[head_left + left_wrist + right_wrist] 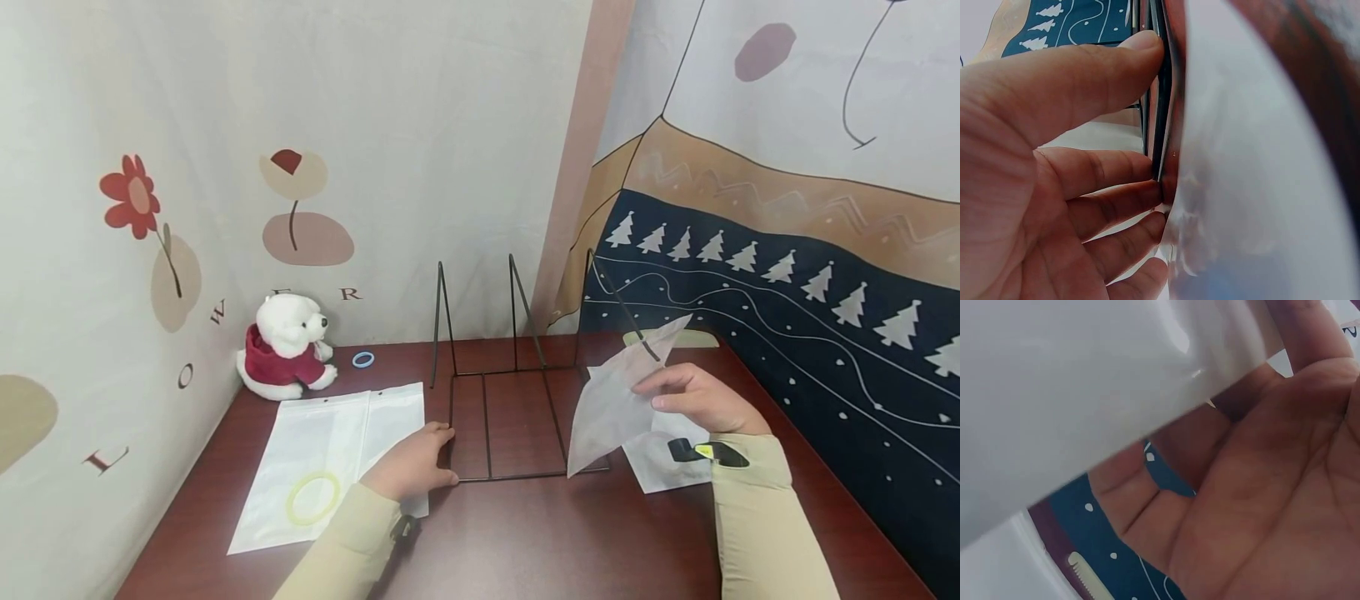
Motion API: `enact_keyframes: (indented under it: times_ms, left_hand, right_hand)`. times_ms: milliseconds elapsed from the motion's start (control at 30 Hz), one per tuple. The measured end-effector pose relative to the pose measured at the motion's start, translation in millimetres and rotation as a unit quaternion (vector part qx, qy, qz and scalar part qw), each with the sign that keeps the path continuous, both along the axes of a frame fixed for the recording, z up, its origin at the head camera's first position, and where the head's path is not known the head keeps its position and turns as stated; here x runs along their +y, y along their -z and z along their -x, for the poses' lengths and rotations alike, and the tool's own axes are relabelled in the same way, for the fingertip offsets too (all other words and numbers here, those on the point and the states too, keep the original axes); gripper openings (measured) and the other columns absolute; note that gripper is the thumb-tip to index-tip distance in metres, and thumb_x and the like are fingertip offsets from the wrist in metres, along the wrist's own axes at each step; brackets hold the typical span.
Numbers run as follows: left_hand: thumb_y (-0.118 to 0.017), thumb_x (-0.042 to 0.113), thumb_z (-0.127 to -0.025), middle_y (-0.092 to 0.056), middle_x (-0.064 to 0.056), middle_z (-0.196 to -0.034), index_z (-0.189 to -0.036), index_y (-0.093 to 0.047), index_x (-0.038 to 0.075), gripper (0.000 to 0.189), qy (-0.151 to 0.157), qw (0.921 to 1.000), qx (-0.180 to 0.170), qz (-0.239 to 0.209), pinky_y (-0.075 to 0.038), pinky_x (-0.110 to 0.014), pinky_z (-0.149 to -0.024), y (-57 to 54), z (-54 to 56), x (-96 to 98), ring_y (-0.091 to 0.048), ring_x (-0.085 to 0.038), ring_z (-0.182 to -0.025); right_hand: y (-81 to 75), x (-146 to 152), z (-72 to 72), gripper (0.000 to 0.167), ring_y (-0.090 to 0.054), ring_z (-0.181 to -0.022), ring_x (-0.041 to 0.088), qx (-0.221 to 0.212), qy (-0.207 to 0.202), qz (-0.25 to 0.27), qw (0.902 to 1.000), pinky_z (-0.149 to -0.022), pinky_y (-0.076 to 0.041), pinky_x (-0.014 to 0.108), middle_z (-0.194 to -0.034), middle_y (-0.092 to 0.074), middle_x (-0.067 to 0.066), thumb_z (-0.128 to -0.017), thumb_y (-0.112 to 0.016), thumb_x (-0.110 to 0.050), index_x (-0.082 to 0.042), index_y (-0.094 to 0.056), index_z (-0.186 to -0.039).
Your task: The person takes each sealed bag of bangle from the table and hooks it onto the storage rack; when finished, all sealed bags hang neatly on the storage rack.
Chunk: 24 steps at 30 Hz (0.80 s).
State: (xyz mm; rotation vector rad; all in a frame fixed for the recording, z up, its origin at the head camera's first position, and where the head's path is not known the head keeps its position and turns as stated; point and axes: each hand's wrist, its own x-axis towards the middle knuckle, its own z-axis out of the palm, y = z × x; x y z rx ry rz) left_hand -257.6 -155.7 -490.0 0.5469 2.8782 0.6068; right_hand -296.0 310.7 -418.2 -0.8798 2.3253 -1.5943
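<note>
A black wire rack (487, 429) stands on the table, with upright bent prongs along its back. At its left front corner, my left hand (412, 462) touches the base rods with thumb and fingertips; the left wrist view shows the thumb (1125, 72) and fingers spread apart along the rod. My right hand (697, 396) pinches a white translucent plastic bag (611, 408) and holds it up at the rack's right side. The end of the right-hand prong (626, 312) overlaps the bag's top. In the right wrist view, the bag (1085, 381) covers part of the fingers.
White bags (262, 492) lie left of the rack, with a yellow ring (290, 507) on them. Behind are a white plush bear (281, 321) in red clothing and a blue ring (363, 353). Another white sheet (663, 471) and a pale comb (1088, 575) are at right. Printed cloth (450, 125) borders the table.
</note>
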Motion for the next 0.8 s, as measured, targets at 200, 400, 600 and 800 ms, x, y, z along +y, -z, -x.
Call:
enact_keyframes:
  times_ms: [200, 400, 600, 800]
  left_hand:
    - [-0.088, 0.023, -0.080, -0.056, -0.026, -0.150, -0.141, -0.059, -0.011, 0.075, -0.003, 1.0000, 0.000, 0.000, -0.046, -0.052, -0.117, 0.6, 0.2, -0.2, -0.055, -0.041, -0.140]
    - [-0.088, 0.022, -0.080, -0.056, -0.026, -0.149, -0.141, -0.059, -0.011, 0.075, -0.002, 1.0000, 0.001, 0.001, -0.047, -0.052, -0.117, 1.2, 1.5, -0.4, -0.056, -0.041, -0.139]
    - [-0.088, 0.023, -0.080, -0.056, -0.026, -0.149, -0.141, -0.059, -0.011, 0.075, -0.003, 1.0000, -0.001, 0.000, -0.047, -0.053, -0.117, -0.7, 0.8, -0.2, -0.056, -0.041, -0.139]
    - [-0.087, 0.023, -0.082, -0.055, -0.026, -0.150, -0.142, -0.058, -0.011, 0.075, -0.001, 1.0000, -0.001, 0.003, -0.046, -0.053, -0.117, -1.7, 1.2, -0.4, -0.055, -0.042, -0.140]
  right_hand:
    - [4.4, 0, 2.0, 0.030, -0.063, -0.115, 0.015, -0.016, 0.009, -0.027, 0.9995, -0.095, -0.055, 0.038, -0.126, -0.073, -0.009, -0.097, -0.068, -0.004, -0.002, -0.076, -0.126]
    - [10.3, 0, 4.0, 0.033, -0.056, -0.122, 0.015, -0.035, 0.013, -0.036, 0.9987, -0.099, -0.047, 0.049, -0.131, -0.067, -0.010, -0.098, -0.068, -0.005, -0.003, -0.072, -0.131]
    - [13.6, -2, 6.2, 0.036, -0.055, -0.122, 0.015, -0.032, 0.011, -0.037, 0.9987, -0.098, -0.053, 0.038, -0.133, -0.065, -0.008, -0.099, -0.068, -0.007, -0.002, -0.069, -0.134]
    - [17.3, -3, 8.6, 0.042, -0.047, -0.132, 0.017, -0.012, 0.028, -0.053, 0.9982, -0.105, -0.049, 0.044, -0.144, -0.059, -0.002, -0.098, -0.070, -0.009, -0.006, -0.066, -0.139]
